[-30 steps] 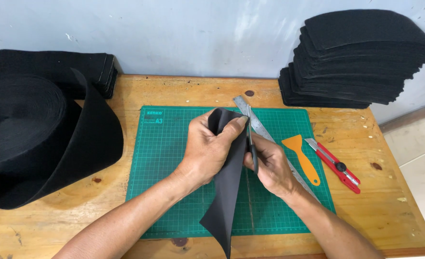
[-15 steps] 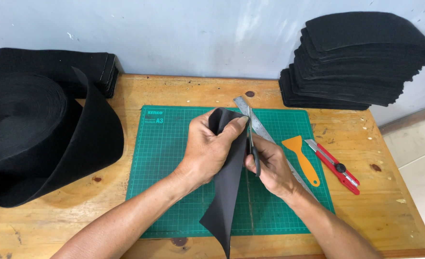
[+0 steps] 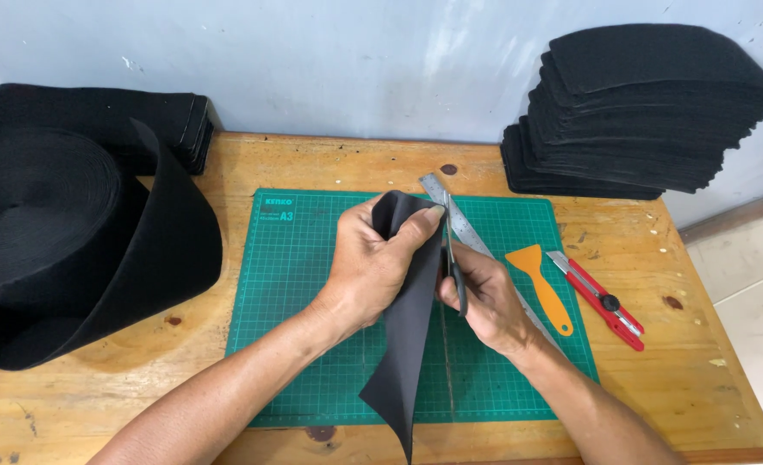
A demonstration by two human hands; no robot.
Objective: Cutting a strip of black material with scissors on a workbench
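My left hand (image 3: 373,263) grips the top of a black fabric strip (image 3: 409,344), folded over the fingers and hanging down over the green cutting mat (image 3: 304,284). My right hand (image 3: 485,301) holds a pair of scissors (image 3: 454,258) with dark handles, blades pointing up along the strip's right edge. A metal ruler (image 3: 463,226) lies diagonally on the mat behind both hands, partly hidden by the right hand.
A big roll of black fabric (image 3: 62,241) fills the table's left side, with folded black material (image 3: 97,116) behind it. A stack of cut black pieces (image 3: 640,112) stands at the back right. An orange scraper (image 3: 541,284) and a red utility knife (image 3: 597,297) lie right of the hands.
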